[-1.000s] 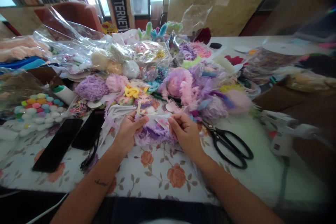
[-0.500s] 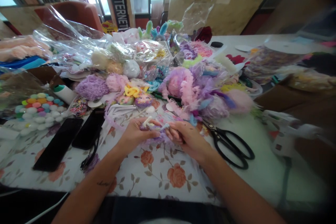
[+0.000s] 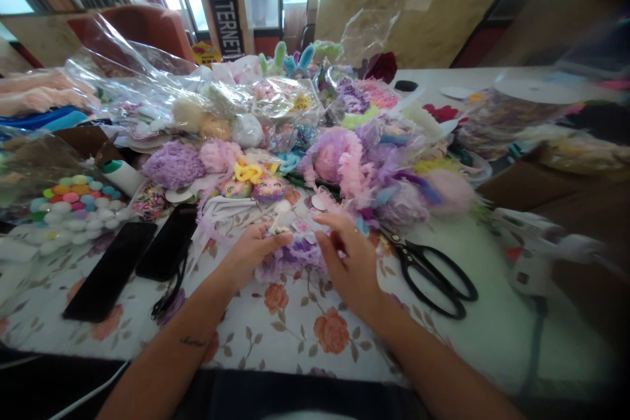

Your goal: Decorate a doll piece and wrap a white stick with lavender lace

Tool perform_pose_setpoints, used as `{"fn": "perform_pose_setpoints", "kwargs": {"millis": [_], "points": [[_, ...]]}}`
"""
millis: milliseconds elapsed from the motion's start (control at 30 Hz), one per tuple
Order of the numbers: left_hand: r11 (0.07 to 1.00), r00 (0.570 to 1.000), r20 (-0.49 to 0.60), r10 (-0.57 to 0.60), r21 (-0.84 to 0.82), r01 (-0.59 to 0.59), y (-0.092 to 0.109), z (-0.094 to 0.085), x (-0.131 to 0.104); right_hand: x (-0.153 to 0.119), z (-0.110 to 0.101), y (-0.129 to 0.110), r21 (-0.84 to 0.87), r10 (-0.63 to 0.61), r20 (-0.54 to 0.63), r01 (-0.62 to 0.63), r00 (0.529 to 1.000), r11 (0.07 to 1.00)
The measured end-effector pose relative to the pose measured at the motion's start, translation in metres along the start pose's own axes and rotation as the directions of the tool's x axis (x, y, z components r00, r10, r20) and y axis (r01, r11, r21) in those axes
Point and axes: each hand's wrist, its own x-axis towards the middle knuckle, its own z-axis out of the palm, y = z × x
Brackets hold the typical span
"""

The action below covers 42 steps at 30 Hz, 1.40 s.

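My left hand (image 3: 253,251) is closed, thumb against fingers, on a small whitish piece too small to name. It rests at the left edge of a fluffy purple yarn-like bundle (image 3: 300,254) on the flowered cloth (image 3: 236,335). My right hand (image 3: 349,262) is at the bundle's right side, fingers apart and curved, with nothing visible between them. Just beyond the hands lie a white pompom-like ball (image 3: 282,207) and a pale flat disc (image 3: 319,201). Two small painted doll heads (image 3: 269,188) with yellow loops (image 3: 249,171) sit farther back.
Black-handled scissors (image 3: 436,275) lie right of my right hand, and a white glue gun (image 3: 534,249) stands farther right. Two dark phones (image 3: 111,272) lie at left beside a bag of coloured pompoms (image 3: 76,210). Wrapped craft supplies (image 3: 285,95) pile up across the back.
My right hand has drawn away from my left and opened its fingers, leaving more of the purple bundle in sight. My left hand has stayed nearly in place.
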Motion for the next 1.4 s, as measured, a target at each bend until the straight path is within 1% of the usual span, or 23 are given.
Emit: {"fn": "perform_pose_setpoints", "kwargs": {"millis": [67,133,200,267,300,367,467,533,600,667,700,733,767,833,900,933,967,1000,1067,1133,1300,1367,1400], "points": [[0.998,1.0,0.009,-0.023,-0.061,0.023,-0.001,-0.001,0.001,-0.007,0.005,-0.003,0.038,-0.05,0.125,0.046,0.991,0.998],[0.993,0.999,0.029,-0.038,-0.114,0.041,0.0,-0.002,0.001,-0.011,0.01,-0.002,0.116,-0.009,0.223,-0.018,0.975,0.993],[0.986,0.998,0.041,-0.052,-0.154,0.058,0.001,-0.002,0.001,-0.012,0.015,0.001,0.178,0.025,0.248,-0.07,0.968,0.982],[0.981,0.997,0.043,-0.067,-0.181,0.074,0.002,-0.001,0.001,-0.012,0.016,0.006,0.156,0.009,0.218,-0.044,0.976,0.987],[0.979,0.996,0.043,-0.074,-0.189,0.081,0.002,-0.001,0.001,-0.012,0.016,0.008,0.104,-0.022,0.188,0.002,0.982,0.995],[0.977,0.995,0.045,-0.084,-0.194,0.091,0.002,-0.001,0.001,-0.011,0.015,0.011,-0.043,-0.145,0.134,0.152,0.98,0.988],[0.978,0.996,0.046,-0.08,-0.188,0.087,0.002,-0.001,0.001,-0.008,0.011,0.012,-0.182,-0.348,0.13,0.367,0.929,0.912],[0.981,0.998,0.033,-0.057,-0.186,0.062,0.002,-0.002,0.001,-0.005,0.008,0.011,-0.174,-0.38,0.139,0.4,0.915,0.9],[0.984,1.0,0.017,-0.019,-0.175,0.021,0.002,-0.002,0.0,-0.001,0.004,0.008,-0.104,-0.292,0.156,0.31,0.944,0.945],[0.989,1.0,0.004,0.024,-0.144,-0.023,0.003,-0.001,-0.002,0.006,0.0,0.004,0.011,-0.108,0.223,0.108,0.969,0.994],[0.992,0.999,0.001,0.043,-0.118,-0.043,0.004,-0.001,-0.002,0.009,-0.002,0.002,0.077,-0.006,0.279,-0.017,0.96,0.997],[0.995,0.998,-0.001,0.06,-0.084,-0.06,0.004,-0.001,-0.003,0.012,-0.005,0.0,0.14,0.088,0.341,-0.143,0.936,0.98],[0.996,0.997,-0.003,0.076,-0.047,-0.076,0.004,0.0,-0.003,0.015,-0.008,-0.001,0.193,0.168,0.41,-0.265,0.896,0.945],[0.994,0.995,-0.002,0.103,0.025,-0.103,0.004,0.0,-0.003,0.018,-0.012,-0.002,0.256,0.27,0.566,-0.477,0.779,0.84],[0.991,0.992,0.009,0.123,0.055,-0.123,0.003,0.001,-0.003,0.018,-0.015,0.0,0.28,0.278,0.712,-0.624,0.645,0.73],[0.99,0.992,0.021,0.128,0.05,-0.129,0.003,0.001,-0.003,0.017,-0.015,0.002,0.294,0.257,0.764,-0.674,0.592,0.677],[0.991,0.991,0.037,0.129,0.036,-0.13,0.003,0.001,-0.002,0.016,-0.014,0.004,0.312,0.231,0.801,-0.714,0.553,0.627],[0.992,0.991,0.055,0.124,0.019,-0.125,0.003,0.002,-0.002,0.015,-0.014,0.006,0.328,0.212,0.823,-0.745,0.528,0.581],[0.995,0.991,0.09,0.1,-0.002,-0.1,0.002,0.002,-0.002,0.012,-0.012,0.009,0.336,0.209,0.844,-0.79,0.495,0.513],[0.997,0.991,0.11,0.073,-0.005,-0.073,0.002,0.003,-0.003,0.011,-0.011,0.01,0.318,0.226,0.853,-0.811,0.471,0.491],[0.999,0.991,0.128,0.05,0.01,-0.051,0.004,0.004,-0.005,0.011,-0.012,0.003,0.302,0.216,0.859,-0.801,0.464,0.517],[0.998,0.991,0.126,0.054,0.012,-0.056,0.006,0.005,-0.006,0.012,-0.011,0.001,0.269,0.221,0.855,-0.765,0.47,0.585],[0.998,0.991,0.119,0.059,0.001,-0.06,0.007,0.005,-0.006,0.013,-0.01,0.001,0.243,0.244,0.837,-0.732,0.49,0.637]]}}
